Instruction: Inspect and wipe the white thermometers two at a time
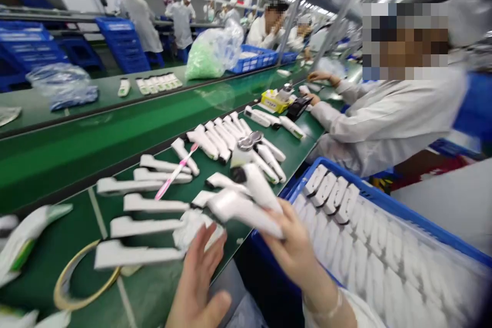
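Observation:
My right hand (294,248) is closed around the lower end of a white wand-shaped handheld device (244,211), tilted above the bench edge. A second white device (261,187) slants up from the same hand. My left hand (200,279) has its fingers stretched out; its fingertips overlap a crumpled white cloth (192,228), and I cannot tell if they press on it. Beside the cloth, several white device housings (134,255) lie in a column. A pink and white toothbrush (175,174) rests across some of them. Behind my right hand stands a silver-topped bottle (243,151).
A roll of tape (63,287) lies at the left. To my right a blue crate (369,192) holds rows of white devices. A co-worker in a white coat (400,113) works further along. The green conveyor belt (115,128) runs behind the bench, near a yellow box (274,102).

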The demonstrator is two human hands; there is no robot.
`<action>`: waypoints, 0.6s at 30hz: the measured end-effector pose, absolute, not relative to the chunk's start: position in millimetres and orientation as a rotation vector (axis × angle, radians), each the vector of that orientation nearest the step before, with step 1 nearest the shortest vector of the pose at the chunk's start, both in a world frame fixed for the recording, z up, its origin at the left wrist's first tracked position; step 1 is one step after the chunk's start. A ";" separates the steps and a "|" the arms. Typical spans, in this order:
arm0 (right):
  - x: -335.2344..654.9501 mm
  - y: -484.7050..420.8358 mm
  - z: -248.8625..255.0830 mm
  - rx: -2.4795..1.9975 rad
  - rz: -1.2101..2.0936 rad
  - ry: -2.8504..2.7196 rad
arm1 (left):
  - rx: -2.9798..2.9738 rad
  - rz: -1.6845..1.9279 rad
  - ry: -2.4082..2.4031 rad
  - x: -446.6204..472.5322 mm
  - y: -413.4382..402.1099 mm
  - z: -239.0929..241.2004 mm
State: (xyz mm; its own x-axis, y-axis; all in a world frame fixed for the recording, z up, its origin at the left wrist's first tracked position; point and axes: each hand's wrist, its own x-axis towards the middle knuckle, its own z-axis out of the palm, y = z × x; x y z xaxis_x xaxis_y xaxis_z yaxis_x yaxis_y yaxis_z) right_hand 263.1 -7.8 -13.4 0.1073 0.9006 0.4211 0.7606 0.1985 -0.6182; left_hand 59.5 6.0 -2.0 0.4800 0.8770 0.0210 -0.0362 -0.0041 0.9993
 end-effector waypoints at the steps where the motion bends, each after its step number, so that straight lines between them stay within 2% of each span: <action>1: 236.8 -22.4 -14.9 -1.500 0.284 -1.753 | 1.293 0.900 0.819 64.3 5.3 -0.7; 3: 195.5 -45.3 -17.8 -1.436 0.416 -1.829 | 0.780 1.011 0.850 70.7 8.3 3.9; 6: 165.4 -64.2 -21.1 -1.336 0.590 -1.821 | 0.427 0.944 0.852 67.2 18.5 11.6; 14: 148.6 -63.4 -23.8 -1.317 0.877 -1.317 | 0.267 0.868 0.330 33.9 21.5 4.1; 18: 141.2 -57.5 -23.4 -1.365 0.771 -1.436 | 0.238 0.862 0.243 27.4 22.9 1.5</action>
State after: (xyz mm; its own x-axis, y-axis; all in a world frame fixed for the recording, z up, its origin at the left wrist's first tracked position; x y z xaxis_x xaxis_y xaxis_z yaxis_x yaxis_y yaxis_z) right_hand 141.2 -57.5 -23.4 0.1018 0.9705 0.2185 0.3540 0.1699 -0.9197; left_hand 27.4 22.9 1.5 0.6268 0.7708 -0.1139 -0.7171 0.6278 0.3026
